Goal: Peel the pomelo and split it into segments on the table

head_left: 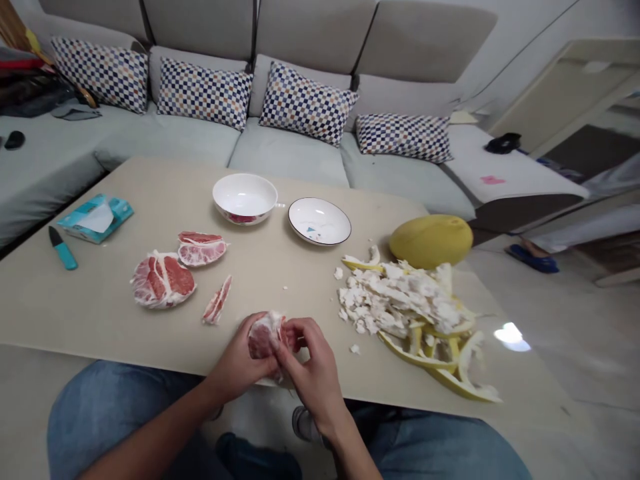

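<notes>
Both my hands hold a chunk of red pomelo (pixel 261 339) over the near edge of the table (pixel 165 333). Its red flesh faces left, with white pith along the top. My left hand (pixel 243 363) wraps it from the left side. On the right, my right hand (pixel 313 367) pinches its skin with thumb and fingers. To the left lie a large peeled pomelo piece (pixel 164 280), a pair of joined segments (pixel 203 249) and a thin single segment (pixel 217 301).
A deep white bowl (pixel 245 193) and a shallow plate (pixel 320 221) stand further back. Rightward are a whole yellow pomelo (pixel 431 241), white pith scraps (pixel 395 297) and yellow rind (pixel 450 380). A teal-handled knife (pixel 63 249) and a tissue pack (pixel 97 218) lie far left.
</notes>
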The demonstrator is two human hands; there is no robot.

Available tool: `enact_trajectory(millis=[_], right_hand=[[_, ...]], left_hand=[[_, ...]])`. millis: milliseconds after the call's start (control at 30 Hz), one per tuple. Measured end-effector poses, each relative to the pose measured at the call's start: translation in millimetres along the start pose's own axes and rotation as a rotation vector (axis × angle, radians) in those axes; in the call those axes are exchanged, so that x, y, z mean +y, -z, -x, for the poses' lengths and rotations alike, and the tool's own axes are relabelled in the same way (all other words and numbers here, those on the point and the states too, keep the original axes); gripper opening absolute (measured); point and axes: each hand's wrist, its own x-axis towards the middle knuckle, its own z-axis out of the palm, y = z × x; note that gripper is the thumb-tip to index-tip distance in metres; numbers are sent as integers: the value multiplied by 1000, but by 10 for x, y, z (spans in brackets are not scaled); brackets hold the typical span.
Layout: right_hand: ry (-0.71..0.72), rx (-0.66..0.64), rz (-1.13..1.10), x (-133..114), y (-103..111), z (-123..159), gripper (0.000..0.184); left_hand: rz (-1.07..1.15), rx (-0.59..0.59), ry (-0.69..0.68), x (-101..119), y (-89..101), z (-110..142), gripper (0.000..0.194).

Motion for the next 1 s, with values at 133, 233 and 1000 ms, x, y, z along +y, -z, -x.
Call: enact_trajectory(millis=[133, 233, 1000], right_hand=[[67, -30, 22, -19, 2, -25, 9], [48, -8, 48, -25, -12, -8, 11], [-576, -102, -987, -89, 163, -45, 30]], left_hand=[[-79, -64, 3, 84, 12, -22, 62], [-57, -74, 34, 108, 16, -17, 62], [272, -270, 284, 63, 178, -12, 54]])
